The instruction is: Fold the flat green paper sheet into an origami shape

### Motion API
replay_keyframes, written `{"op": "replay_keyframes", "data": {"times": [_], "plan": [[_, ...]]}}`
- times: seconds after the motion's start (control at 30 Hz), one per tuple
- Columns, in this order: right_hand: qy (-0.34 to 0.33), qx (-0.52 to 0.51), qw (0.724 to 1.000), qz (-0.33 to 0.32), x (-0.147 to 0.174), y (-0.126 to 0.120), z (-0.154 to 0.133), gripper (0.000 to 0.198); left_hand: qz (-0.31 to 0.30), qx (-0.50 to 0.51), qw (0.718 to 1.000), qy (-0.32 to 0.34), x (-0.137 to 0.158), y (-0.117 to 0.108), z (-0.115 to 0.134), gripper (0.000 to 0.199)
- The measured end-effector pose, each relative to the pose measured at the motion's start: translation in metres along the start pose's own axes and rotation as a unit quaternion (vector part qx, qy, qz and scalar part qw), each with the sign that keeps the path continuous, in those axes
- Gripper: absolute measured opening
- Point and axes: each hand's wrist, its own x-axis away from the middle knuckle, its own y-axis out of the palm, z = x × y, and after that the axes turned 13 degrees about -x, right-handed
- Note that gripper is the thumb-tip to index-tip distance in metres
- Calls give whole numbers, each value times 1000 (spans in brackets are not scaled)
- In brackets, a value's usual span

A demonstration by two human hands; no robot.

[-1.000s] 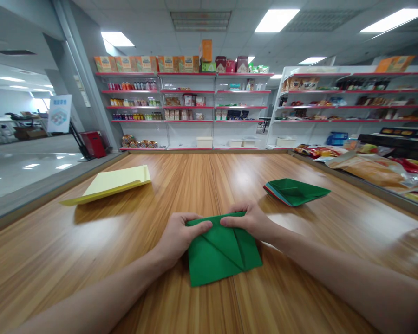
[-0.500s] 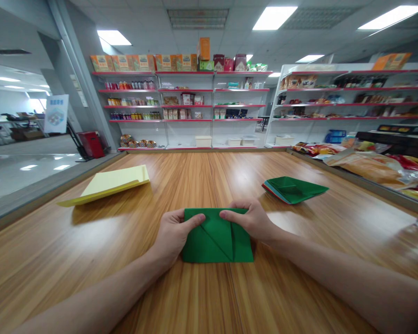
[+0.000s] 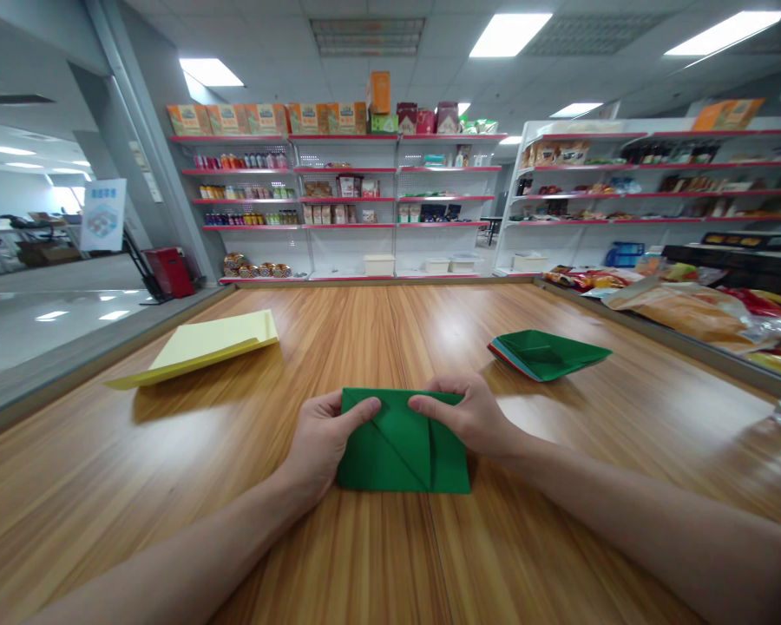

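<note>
A folded sheet of green paper [image 3: 400, 456] is held up over the near middle of the table, its creased flaps facing me. My left hand [image 3: 329, 434] pinches its upper left edge, thumb in front and fingers behind. At the upper right edge my right hand [image 3: 465, 412] grips it the same way. Both thumbs lie on the paper near its top; the fingers behind it are mostly hidden. A diagonal flap edge and an upright crease show on the front.
On the wood-grain table [image 3: 357, 334], yellow paper [image 3: 214, 343] lies at the left. A stack of coloured paper with a folded green piece [image 3: 547, 354] on top sits at the right. Snack packets [image 3: 696, 308] lie beyond the right edge; stocked shelves [image 3: 344, 182] stand behind.
Almost nothing differs. The green paper's lower edge has shifted very slightly left, and both hands keep the same hold.
</note>
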Motion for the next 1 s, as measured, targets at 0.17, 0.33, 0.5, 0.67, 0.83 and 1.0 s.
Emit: {"op": "replay_keyframes", "data": {"times": [0.17,0.33,0.5,0.67,0.83,1.0], "plan": [[12,-43,999,9,2,2,2,30,-35,22,999,-34,-1,1,4,31],[45,-82,996,-10,0,1,7,30,-31,2,999,-37,0,-2,9,32],[25,-34,999,-21,-1,0,10,28,2,-12,999,-37,-1,-2,6,31],[5,-16,1000,-25,1,3,6,28,37,-4,999,-12,-4,-3,5,32],[13,-37,999,-24,2,6,7,28,34,18,999,-26,-5,-5,6,32],[47,-78,996,17,3,4,10,31,-75,-30,996,-44,-6,-6,5,35]]}}
